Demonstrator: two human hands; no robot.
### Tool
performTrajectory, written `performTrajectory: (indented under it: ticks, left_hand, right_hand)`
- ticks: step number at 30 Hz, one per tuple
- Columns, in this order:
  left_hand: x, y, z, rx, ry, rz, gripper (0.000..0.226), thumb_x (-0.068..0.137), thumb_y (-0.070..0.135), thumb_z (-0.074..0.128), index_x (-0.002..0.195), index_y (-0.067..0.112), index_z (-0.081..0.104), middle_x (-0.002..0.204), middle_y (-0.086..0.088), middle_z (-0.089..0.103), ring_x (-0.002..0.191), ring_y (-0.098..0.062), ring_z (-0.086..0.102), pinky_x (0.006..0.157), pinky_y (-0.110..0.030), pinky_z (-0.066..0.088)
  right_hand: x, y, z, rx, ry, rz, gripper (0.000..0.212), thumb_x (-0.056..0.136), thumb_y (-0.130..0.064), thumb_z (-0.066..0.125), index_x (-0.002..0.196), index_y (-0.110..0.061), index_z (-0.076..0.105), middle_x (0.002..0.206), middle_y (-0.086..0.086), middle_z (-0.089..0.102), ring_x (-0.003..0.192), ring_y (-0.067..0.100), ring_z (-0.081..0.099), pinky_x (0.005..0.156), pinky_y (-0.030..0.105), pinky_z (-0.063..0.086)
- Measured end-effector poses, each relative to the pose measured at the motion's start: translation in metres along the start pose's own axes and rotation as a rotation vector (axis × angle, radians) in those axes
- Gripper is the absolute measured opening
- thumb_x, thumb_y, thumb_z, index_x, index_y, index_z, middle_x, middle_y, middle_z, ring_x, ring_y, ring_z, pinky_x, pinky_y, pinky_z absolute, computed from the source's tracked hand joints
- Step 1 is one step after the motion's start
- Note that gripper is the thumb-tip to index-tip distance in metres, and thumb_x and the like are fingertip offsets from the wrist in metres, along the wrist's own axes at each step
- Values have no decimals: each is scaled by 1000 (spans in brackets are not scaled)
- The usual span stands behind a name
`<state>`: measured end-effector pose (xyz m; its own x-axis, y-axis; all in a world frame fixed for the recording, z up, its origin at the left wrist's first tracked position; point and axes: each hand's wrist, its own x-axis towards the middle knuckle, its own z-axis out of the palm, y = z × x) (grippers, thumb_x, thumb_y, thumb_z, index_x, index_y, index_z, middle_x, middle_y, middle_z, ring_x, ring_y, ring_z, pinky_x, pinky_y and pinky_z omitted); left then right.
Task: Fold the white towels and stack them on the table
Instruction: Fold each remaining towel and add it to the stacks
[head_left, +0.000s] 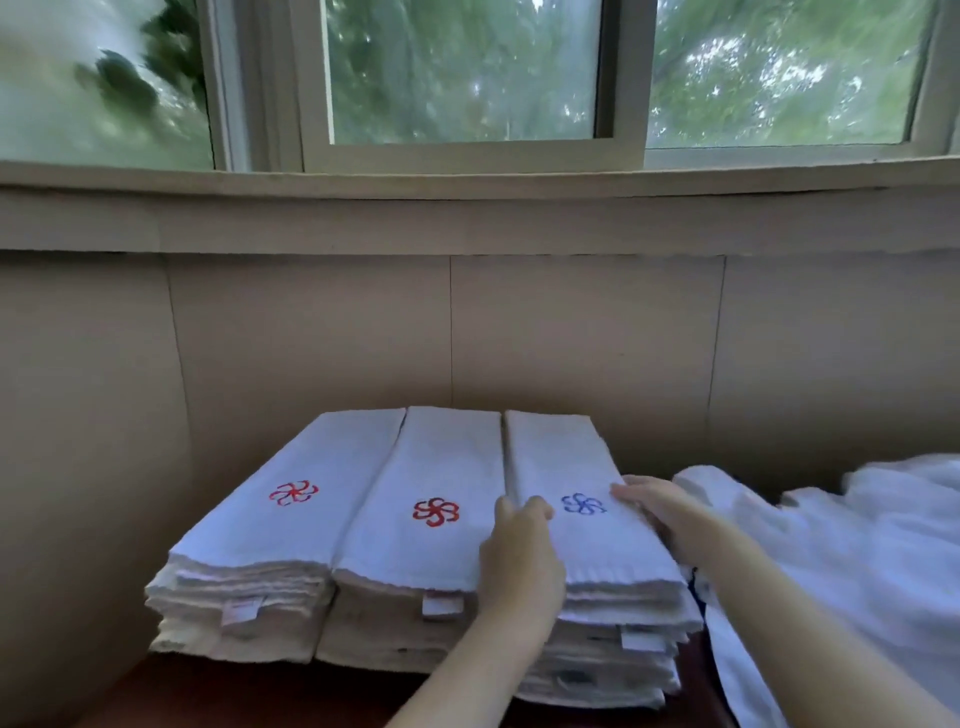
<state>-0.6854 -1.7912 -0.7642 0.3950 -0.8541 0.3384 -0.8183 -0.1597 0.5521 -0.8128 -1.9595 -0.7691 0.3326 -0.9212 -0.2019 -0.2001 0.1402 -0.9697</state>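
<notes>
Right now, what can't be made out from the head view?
Head view:
- Left hand: fingertips curled into the gap beside the right stack; grip unclear.
- Right hand: thumb hidden behind its own fingers.
- Unfolded towel pile: cut by right edge, blurred; count unknown.
- Table: mostly covered, cut by bottom edge.
- Towel tags: too small to read.

I'm getting soft, flat daylight from the window (467, 73) high above both hands, with the panes bright but not blown out. The wall (311, 338) below it is dim and even. The stacked towels (363, 493) under the hands read cool white, shadowed only down their front edges and in the gaps between stacks. Far up-left of the left hand (519, 561) the glass smears with blur. The loose pile (857, 545) just beyond the right hand (654, 504) looks soft too. The sill (467, 179) bows with wide-angle distortion.
</notes>
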Motion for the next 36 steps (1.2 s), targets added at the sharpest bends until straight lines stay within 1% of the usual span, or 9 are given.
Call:
performTrajectory:
  ticks: [6, 11, 14, 18, 21, 25, 27, 30, 36]
  left_hand:
    - [-3, 13, -14, 198, -93, 38, 33, 95, -1, 39, 122, 9, 53, 125, -9, 41, 101, -28, 53, 75, -29, 39]
    - [-13, 21, -19, 394, -101, 93, 17, 93, -3, 38, 103, 5, 50, 120, -13, 39, 67, -21, 36, 61, -26, 32]
    - [-19, 19, -20, 485, -25, 140, 16, 84, -9, 52, 88, 6, 52, 87, -17, 37, 63, -27, 48, 55, -28, 39]
    - [-29, 13, -26, 585, 72, 379, 46, 8, -6, 79, 39, 13, 50, 51, -4, 53, 30, -16, 43, 29, -13, 26]
    - [-41, 12, -20, 677, 87, 470, 44, 7, 5, 79, 42, 16, 55, 48, -1, 51, 39, -18, 51, 34, -15, 31]
    - [-51, 28, -14, 609, 64, 485, 43, 11, 8, 82, 48, 14, 59, 52, -3, 54, 45, -22, 56, 35, -22, 39]
    - [-59, 48, -7, 574, 63, 507, 42, 19, 11, 85, 54, 13, 62, 57, -5, 57, 49, -24, 58, 36, -24, 41]
    - [-72, 92, 19, 465, -44, 442, 27, 76, 14, 63, 102, 12, 60, 102, -6, 58, 94, -26, 57, 64, -31, 47]
    - [-100, 189, 87, 176, -319, 443, 45, 94, 20, 39, 139, 17, 36, 135, -4, 38, 122, -24, 40, 88, -36, 46]
  right_hand:
    - [-2, -8, 9, -41, 55, -55, 51, 90, -3, 60, 138, -11, 43, 107, 14, 64, 91, 29, 66, 79, 39, 55]
    - [-9, -12, 18, -241, 93, -97, 54, 93, -8, 58, 143, -8, 39, 134, 16, 52, 109, 28, 60, 93, 37, 50]
    - [-21, -16, 24, -347, 56, -82, 49, 94, -15, 55, 139, -2, 41, 108, 7, 62, 86, 19, 63, 68, 23, 53]
    - [-48, -17, 24, -437, 32, 7, 35, 90, -24, 62, 117, -3, 55, 104, 12, 64, 87, 24, 65, 76, 34, 57]
    - [-88, -18, 11, -386, -112, 133, 27, 91, -25, 62, 103, -2, 56, 91, 12, 65, 76, 26, 67, 62, 33, 59]
    - [-151, -28, -32, -704, -323, 175, 35, 99, -18, 47, 124, 7, 49, 67, 5, 69, 56, 16, 68, 54, 25, 57]
    - [-174, -32, -67, -832, -175, 141, 30, 98, -16, 46, 122, 2, 52, 70, 4, 68, 57, 16, 66, 58, 26, 56]
    - [-204, -28, -134, -1184, 232, 11, 10, 91, -12, 49, 87, -8, 56, 84, 7, 62, 79, 26, 64, 60, 26, 46]
    - [-254, 22, -253, -1404, 710, 172, 43, 91, -28, 48, 131, -22, 35, 130, 11, 43, 118, 34, 43, 92, 41, 39]
